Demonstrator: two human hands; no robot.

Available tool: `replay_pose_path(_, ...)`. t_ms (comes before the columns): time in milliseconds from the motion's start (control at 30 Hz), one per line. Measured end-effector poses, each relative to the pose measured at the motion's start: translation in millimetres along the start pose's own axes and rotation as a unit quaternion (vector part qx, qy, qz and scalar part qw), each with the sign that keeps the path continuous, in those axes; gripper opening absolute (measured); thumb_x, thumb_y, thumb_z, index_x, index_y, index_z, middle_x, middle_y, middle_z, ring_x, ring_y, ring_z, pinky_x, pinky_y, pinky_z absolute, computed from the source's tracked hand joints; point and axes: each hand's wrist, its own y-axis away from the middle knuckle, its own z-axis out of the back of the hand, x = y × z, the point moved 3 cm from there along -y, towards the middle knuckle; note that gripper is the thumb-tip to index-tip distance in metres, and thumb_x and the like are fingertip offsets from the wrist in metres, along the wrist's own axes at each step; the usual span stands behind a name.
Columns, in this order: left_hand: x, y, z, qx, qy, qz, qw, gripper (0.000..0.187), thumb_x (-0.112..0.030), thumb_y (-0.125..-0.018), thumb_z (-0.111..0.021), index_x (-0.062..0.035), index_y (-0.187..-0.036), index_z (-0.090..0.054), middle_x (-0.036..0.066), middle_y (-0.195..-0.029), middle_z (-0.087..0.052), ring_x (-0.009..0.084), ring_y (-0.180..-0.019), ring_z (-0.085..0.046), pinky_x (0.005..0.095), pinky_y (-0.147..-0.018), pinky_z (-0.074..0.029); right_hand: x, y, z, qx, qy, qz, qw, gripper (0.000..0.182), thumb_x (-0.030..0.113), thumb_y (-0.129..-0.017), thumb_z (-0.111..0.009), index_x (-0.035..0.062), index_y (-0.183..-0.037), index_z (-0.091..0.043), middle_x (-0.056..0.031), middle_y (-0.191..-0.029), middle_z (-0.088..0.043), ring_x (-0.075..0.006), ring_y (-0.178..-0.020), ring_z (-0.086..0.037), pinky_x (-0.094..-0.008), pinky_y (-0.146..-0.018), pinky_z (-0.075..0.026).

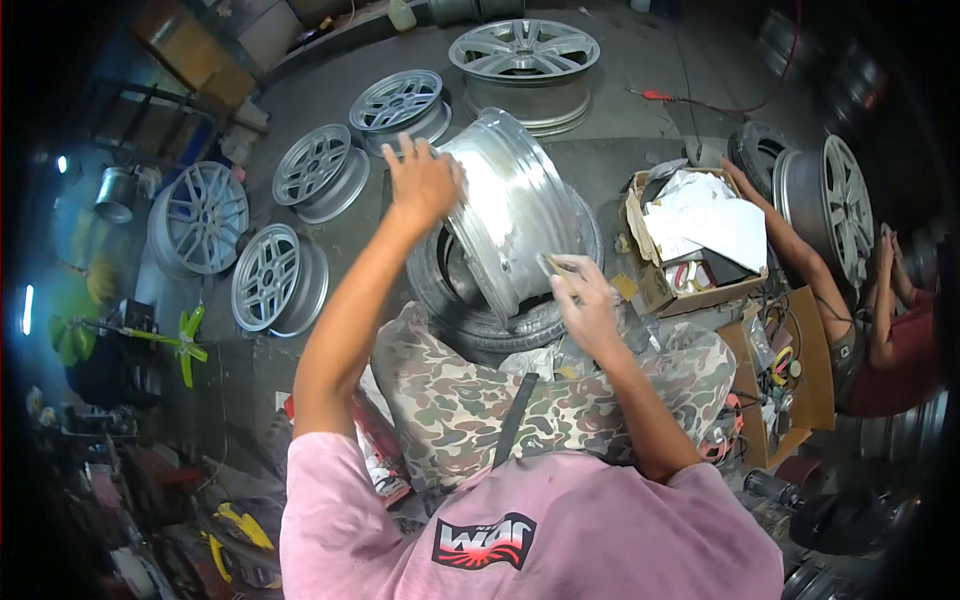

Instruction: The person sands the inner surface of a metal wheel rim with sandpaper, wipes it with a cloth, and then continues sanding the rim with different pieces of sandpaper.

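Observation:
A bare silver wheel rim (510,190) stands tilted on a black tire (440,285) lying flat on the floor before my knees. My left hand (425,182) grips the rim's upper left edge, fingers spread along the lip. Close to the barrel's lower right side, my right hand (590,308) pinches a small, thin, yellowish piece (552,264), and I cannot tell what it is. The barrel surface shines brightly in its middle.
Several alloy wheels (525,55) lie around the far side and left. On the right are a carton of papers (705,225), an open box of tools (800,365) and another person's arm (790,235). A green-bladed fan (185,345) stands left; a red-tipped hose (660,96) crosses the floor.

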Motion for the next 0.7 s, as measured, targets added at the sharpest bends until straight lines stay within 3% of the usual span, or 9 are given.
replay_pose_path(100, 39.7, -39.8, -40.0, -0.031, 0.158, 0.099, 0.982, 0.058, -0.044, -0.101, -0.049, 0.0048, -0.125, -0.068, 0.029, -0.134, -0.061, 0.0495, -0.141, -0.043, 0.0674, -0.117, -0.028, 27.6, -38.0, -31.5, -0.011, 0.034, 0.089, 0.995, 0.022, 0.005, -0.093, -0.068, -0.0012, -0.112, -0.076, -0.0109, -0.115, -0.071, -0.0276, -0.096, -0.067, -0.0370, -0.082, -0.053)
replay_pose_path(167, 57.9, -52.1, -72.4, 0.013, 0.396, 0.237, 0.887, 0.065, -0.044, -0.097, -0.052, 0.0125, -0.129, -0.063, 0.033, -0.136, -0.061, 0.0479, -0.136, -0.052, 0.0532, -0.115, -0.039, 24.8, -55.1, -58.0, -0.005, 0.057, 0.092, 0.994, 0.024, 0.010, -0.093, -0.070, 0.0014, -0.114, -0.076, -0.0080, -0.119, -0.070, -0.0279, -0.098, -0.065, -0.0392, -0.086, -0.052)
replay_pose_path(200, 58.9, -50.6, -82.9, 0.119, 0.534, 0.276, 0.791, 0.072, -0.040, -0.093, -0.055, 0.0187, -0.136, -0.052, 0.036, -0.139, -0.058, 0.0457, -0.133, -0.056, 0.0440, -0.110, -0.046, 22.7, -60.1, -66.6, -0.005, 0.079, 0.093, 0.993, 0.026, 0.016, -0.092, -0.072, 0.0040, -0.115, -0.076, -0.0050, -0.124, -0.070, -0.0282, -0.101, -0.064, -0.0414, -0.090, -0.050)
replay_pose_path(300, 34.8, -29.1, -95.7, 0.018, 0.606, 0.348, 0.715, 0.070, -0.039, -0.092, -0.062, 0.0157, -0.136, -0.055, 0.033, -0.131, -0.064, 0.0381, -0.125, -0.063, 0.0416, -0.104, -0.048, 16.8, -48.5, -74.2, 0.031, 0.242, 0.154, 0.957, 0.040, 0.025, -0.090, -0.075, 0.0098, -0.128, -0.072, -0.0006, -0.138, -0.065, -0.0265, -0.108, -0.059, -0.0479, -0.100, -0.043)
replay_pose_path(333, 22.3, -21.3, -87.1, -0.057, 0.565, 0.395, 0.722, 0.066, -0.038, -0.092, -0.063, 0.0129, -0.134, -0.059, 0.032, -0.129, -0.066, 0.0390, -0.125, -0.063, 0.0430, -0.104, -0.047, 3.5, -39.0, -75.6, 0.073, 0.256, 0.132, 0.955, 0.047, 0.028, -0.092, -0.073, 0.0134, -0.136, -0.067, 0.0017, -0.148, -0.059, -0.0270, -0.127, -0.053, -0.0531, -0.110, -0.033)
replay_pose_path(367, 18.9, -20.7, -83.7, -0.034, 0.609, 0.371, 0.701, 0.072, -0.039, -0.094, -0.058, 0.0152, -0.141, -0.051, 0.037, -0.142, -0.055, 0.0463, -0.137, -0.051, 0.0478, -0.115, -0.039, -0.7, -47.6, -78.1, 0.081, 0.255, 0.137, 0.954, 0.047, 0.028, -0.092, -0.073, 0.0134, -0.136, -0.067, 0.0017, -0.148, -0.059, -0.0270, -0.127, -0.053, -0.0531, -0.110, -0.033)
replay_pose_path(467, 11.5, -21.8, -81.2, -0.054, 0.593, 0.363, 0.717, 0.069, -0.037, -0.095, -0.056, 0.0162, -0.138, -0.052, 0.039, -0.136, -0.057, 0.0502, -0.135, -0.050, 0.0480, -0.115, -0.039, 2.9, -93.6, -88.3, 0.056, 0.274, 0.184, 0.942, 0.038, 0.027, -0.101, -0.060, 0.0137, -0.136, -0.068, -0.0017, -0.145, -0.061, -0.0321, -0.148, -0.039, -0.0573, -0.120, -0.023)
replay_pose_path(600, 13.8, -12.5, -62.1, -0.079, 0.552, 0.357, 0.749, 0.065, -0.033, -0.095, -0.054, 0.0168, -0.136, -0.054, 0.043, -0.135, -0.052, 0.0516, -0.133, -0.047, 0.0461, -0.116, -0.037, -2.8, -170.7, -124.7, 0.101, 0.263, 0.157, 0.947, 0.036, 0.030, -0.106, -0.050, 0.0119, -0.131, -0.071, -0.0043, -0.137, -0.066, -0.0339, -0.146, -0.041, -0.0614, -0.122, -0.021)
replay_pose_path(700, 14.1, -11.0, -66.6, -0.085, 0.557, 0.351, 0.748, 0.065, -0.031, -0.095, -0.054, 0.0171, -0.138, -0.052, 0.042, -0.138, -0.047, 0.0480, -0.134, -0.046, 0.0454, -0.116, -0.036, 2.8, -123.3, -103.9, 0.105, 0.251, 0.164, 0.948, 0.037, 0.030, -0.107, -0.049, 0.0118, -0.130, -0.071, -0.0048, -0.137, -0.066, -0.0336, -0.146, -0.042, -0.0615, -0.123, -0.019)
